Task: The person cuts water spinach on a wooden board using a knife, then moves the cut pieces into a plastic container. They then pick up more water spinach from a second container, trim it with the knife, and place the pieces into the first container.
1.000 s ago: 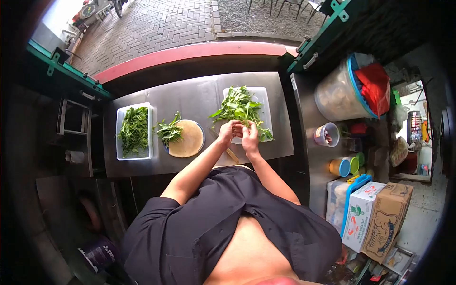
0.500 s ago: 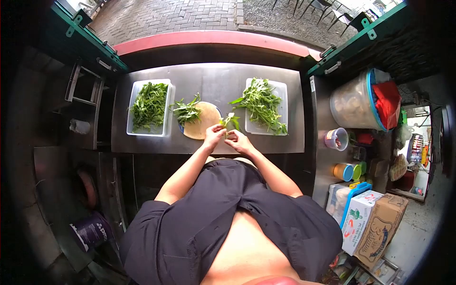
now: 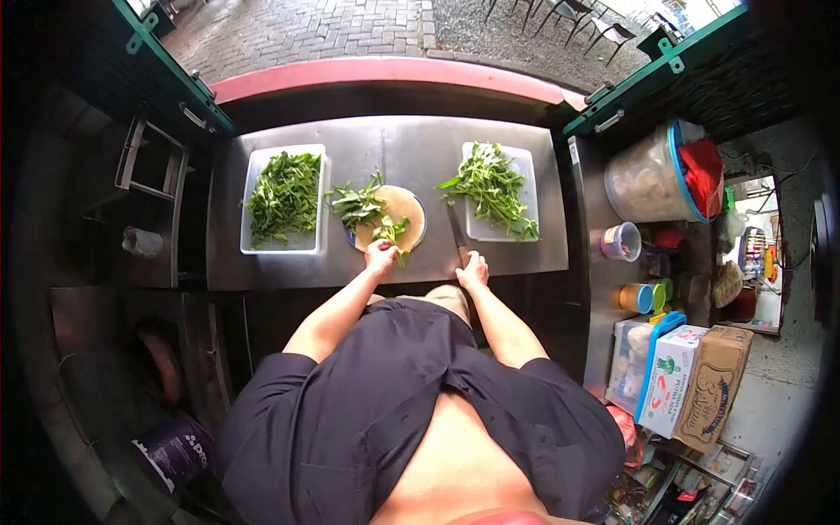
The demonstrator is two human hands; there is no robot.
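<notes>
At near right, a white cardboard carton [image 3: 672, 372] reads "PUTRA". Your left hand [image 3: 380, 256] pinches green leafy stems [image 3: 391, 230] over a round tan board [image 3: 406, 208]; your right hand [image 3: 473, 271] grasps a brown-handled knife [image 3: 458, 234].

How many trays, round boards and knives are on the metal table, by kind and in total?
Trays: 2 (left tray, right tray)
Round boards: 1 (round board, between the trays)
Knives: 1 (knife, handle at the right hand)
Total: 4

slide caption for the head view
Left hand holds leafy greens at the round chopping board; right hand is at the knife handle.
</notes>
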